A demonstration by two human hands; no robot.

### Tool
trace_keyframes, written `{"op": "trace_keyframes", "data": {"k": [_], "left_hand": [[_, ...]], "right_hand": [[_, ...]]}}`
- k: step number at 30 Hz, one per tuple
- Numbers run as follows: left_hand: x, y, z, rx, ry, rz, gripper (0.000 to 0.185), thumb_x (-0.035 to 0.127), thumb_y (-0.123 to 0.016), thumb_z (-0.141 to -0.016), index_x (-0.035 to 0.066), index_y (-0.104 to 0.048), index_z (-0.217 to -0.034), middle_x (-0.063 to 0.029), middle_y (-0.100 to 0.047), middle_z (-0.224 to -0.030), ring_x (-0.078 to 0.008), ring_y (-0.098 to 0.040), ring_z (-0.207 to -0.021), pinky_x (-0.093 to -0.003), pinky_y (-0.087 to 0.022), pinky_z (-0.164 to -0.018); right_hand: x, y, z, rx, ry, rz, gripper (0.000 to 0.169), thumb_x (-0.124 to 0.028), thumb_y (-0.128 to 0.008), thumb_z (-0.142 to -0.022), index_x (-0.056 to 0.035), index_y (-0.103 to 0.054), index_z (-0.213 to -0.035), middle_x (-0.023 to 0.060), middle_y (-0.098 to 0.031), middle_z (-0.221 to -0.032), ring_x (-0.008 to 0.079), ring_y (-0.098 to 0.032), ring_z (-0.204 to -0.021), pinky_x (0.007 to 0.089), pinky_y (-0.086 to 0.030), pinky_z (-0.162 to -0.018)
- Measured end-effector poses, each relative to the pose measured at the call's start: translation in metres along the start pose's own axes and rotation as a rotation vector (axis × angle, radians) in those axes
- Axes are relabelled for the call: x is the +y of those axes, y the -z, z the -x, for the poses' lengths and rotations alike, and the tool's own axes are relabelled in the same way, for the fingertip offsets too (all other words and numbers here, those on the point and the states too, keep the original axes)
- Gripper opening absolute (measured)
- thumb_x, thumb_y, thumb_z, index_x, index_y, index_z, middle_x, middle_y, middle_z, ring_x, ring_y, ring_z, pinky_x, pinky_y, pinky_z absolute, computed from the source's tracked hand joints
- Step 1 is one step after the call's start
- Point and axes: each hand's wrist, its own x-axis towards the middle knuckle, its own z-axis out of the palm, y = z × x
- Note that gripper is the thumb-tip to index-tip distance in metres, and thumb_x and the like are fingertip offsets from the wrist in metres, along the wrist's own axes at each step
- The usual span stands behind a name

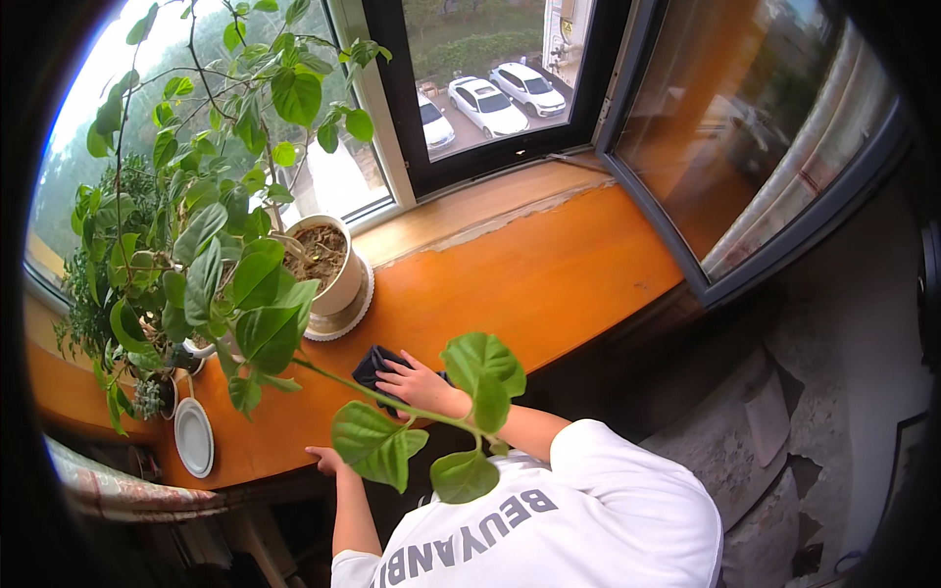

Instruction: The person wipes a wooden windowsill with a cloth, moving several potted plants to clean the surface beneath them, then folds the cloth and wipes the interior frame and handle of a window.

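Observation:
My right hand (415,386) presses down with spread fingers on a dark folded cloth (376,367), which lies on the orange wooden windowsill (470,294). Part of the cloth is covered by the hand. At the sill's front edge is my left hand (325,459), one digit resting on the wood; its other fingers are hidden. A leafy stem (360,386) of a potted plant reaches across in front of my right wrist. The plant's cream pot (342,275) stands on a white saucer (362,305), just beyond the cloth.
Left of my hands, a white oval plastic saucer (194,437) lies near the sill's edge. Several potted plants, including a small succulent (149,397), crowd the left end. An open window sash (706,287) juts over the right end. A patterned curtain (132,492) hangs at lower left.

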Motion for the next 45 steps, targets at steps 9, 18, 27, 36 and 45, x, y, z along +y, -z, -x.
{"op": "trace_keyframes", "data": {"k": [9,18,27,36,45], "left_hand": [[-0.027,0.036,0.004,-0.455,0.163,0.271,0.087,0.073,-0.049,-0.084,-0.011,-0.059,-0.104,-0.0218,-0.066,-0.097,-0.0382,-0.064,-0.091,-0.0470,-0.053,-0.085],[-0.038,0.038,0.011,-0.690,0.160,0.278,0.089,0.077,-0.052,-0.079,-0.005,-0.052,-0.115,-0.0172,-0.059,-0.108,-0.0335,-0.060,-0.097,-0.0478,-0.050,-0.087],[-0.041,0.026,-0.001,-0.633,0.317,0.191,0.095,0.077,-0.060,-0.074,0.000,-0.045,-0.127,-0.0160,-0.054,-0.119,-0.0315,-0.057,-0.108,-0.0520,-0.044,-0.096],[-0.025,0.034,0.030,-0.732,0.236,0.236,0.079,0.076,-0.063,-0.072,0.010,-0.052,-0.114,-0.0054,-0.057,-0.097,-0.0223,-0.061,-0.095,-0.0411,-0.046,-0.084],[-0.025,0.039,0.016,-0.689,0.173,0.157,0.071,0.075,-0.064,-0.073,0.012,-0.053,-0.104,-0.0030,-0.059,-0.090,-0.0187,-0.061,-0.083,-0.0381,-0.047,-0.073]], "right_hand": [[0.246,0.160,0.181,0.426,-0.704,0.502,0.061,-0.037,-0.063,-0.074,-0.0100,-0.057,-0.129,0.0110,-0.052,-0.138,0.0308,-0.047,-0.125,0.0532,-0.027,-0.111],[0.322,0.226,0.305,0.522,-1.314,0.647,0.062,-0.040,-0.056,-0.082,-0.0074,-0.051,-0.134,0.0104,-0.047,-0.143,0.0304,-0.041,-0.132,0.0482,-0.024,-0.114],[0.236,0.174,0.275,0.557,-1.473,0.768,0.063,-0.038,-0.058,-0.083,-0.0004,-0.048,-0.133,0.0232,-0.046,-0.139,0.0393,-0.048,-0.122,0.0501,-0.026,-0.112],[0.083,0.049,0.124,0.421,-0.692,0.552,0.071,-0.036,-0.062,-0.077,0.0046,-0.045,-0.133,0.0261,-0.044,-0.139,0.0435,-0.041,-0.127,0.0527,-0.024,-0.113],[0.013,0.014,0.059,0.304,-0.190,0.212,0.062,-0.036,-0.071,-0.073,-0.0049,-0.056,-0.125,0.0166,-0.054,-0.130,0.0354,-0.042,-0.130,0.0521,-0.028,-0.112]]}}
